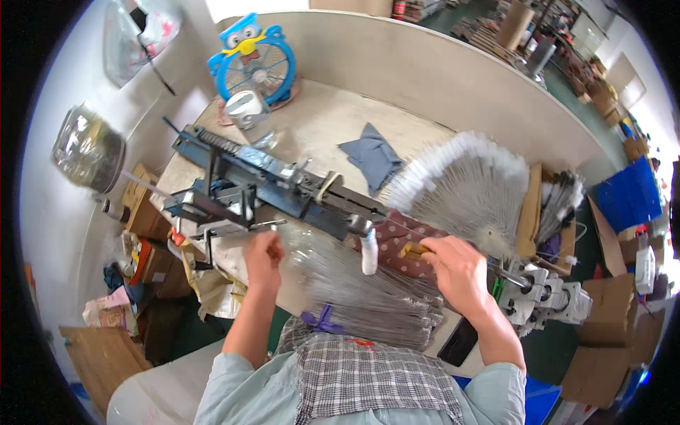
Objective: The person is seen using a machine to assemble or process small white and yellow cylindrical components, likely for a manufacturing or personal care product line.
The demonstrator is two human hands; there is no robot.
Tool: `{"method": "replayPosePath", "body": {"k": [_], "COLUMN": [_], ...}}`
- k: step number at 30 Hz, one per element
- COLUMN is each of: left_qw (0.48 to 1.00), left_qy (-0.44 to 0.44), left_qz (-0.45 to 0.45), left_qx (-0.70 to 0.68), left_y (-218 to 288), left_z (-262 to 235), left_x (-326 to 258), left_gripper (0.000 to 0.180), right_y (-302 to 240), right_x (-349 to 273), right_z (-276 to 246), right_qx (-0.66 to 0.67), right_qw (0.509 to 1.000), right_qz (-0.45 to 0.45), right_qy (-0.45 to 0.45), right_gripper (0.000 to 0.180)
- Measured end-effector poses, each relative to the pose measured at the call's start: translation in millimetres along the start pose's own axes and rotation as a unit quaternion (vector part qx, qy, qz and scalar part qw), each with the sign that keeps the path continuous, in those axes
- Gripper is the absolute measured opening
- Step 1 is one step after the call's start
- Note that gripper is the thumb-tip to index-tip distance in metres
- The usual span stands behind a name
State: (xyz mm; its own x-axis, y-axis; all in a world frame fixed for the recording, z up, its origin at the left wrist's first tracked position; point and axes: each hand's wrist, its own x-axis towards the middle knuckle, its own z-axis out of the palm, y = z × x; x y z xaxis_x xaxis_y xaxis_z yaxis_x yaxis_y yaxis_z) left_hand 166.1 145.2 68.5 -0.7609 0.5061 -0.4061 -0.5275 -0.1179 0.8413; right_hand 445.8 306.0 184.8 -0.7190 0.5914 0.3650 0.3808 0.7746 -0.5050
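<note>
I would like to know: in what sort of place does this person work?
Most likely a small workshop or factory: a long metal machine stands on the worktable, with bundled thin rods near it and cardboard boxes at the right.

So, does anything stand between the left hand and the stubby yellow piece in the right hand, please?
Seen from above, the white cylindrical handle on the blue metal machine stands between the left hand and the yellow piece.
</note>
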Motion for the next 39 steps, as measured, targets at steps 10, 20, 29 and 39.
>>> {"method": "replayPosePath", "body": {"k": [10,20,29,39], "left_qw": [0.940,0.968,0.970,0.960], "left_qy": [-0.338,-0.243,-0.229,-0.250], "left_qz": [-0.026,0.017,-0.079,-0.124], "left_qx": [0.050,0.065,-0.004,0.008], "left_y": [-68,-65,-44,-30], "left_z": [161,157,153,156], "left_x": [-90,-85,-83,-85], "left_gripper": [0.016,0.015,0.018,0.041], "right_y": [40,45,22,17], "right_x": [-14,-17,36,35], "right_z": [-17,-20,26,19], "right_qx": [0.184,-0.006,-0.048,0.092], "right_qw": [0.962,0.999,0.998,0.979], "right_qz": [0.202,-0.041,-0.012,0.166], "right_qy": [-0.009,0.028,0.033,-0.075], "right_gripper": [0.018,0.017,0.010,0.021]}}
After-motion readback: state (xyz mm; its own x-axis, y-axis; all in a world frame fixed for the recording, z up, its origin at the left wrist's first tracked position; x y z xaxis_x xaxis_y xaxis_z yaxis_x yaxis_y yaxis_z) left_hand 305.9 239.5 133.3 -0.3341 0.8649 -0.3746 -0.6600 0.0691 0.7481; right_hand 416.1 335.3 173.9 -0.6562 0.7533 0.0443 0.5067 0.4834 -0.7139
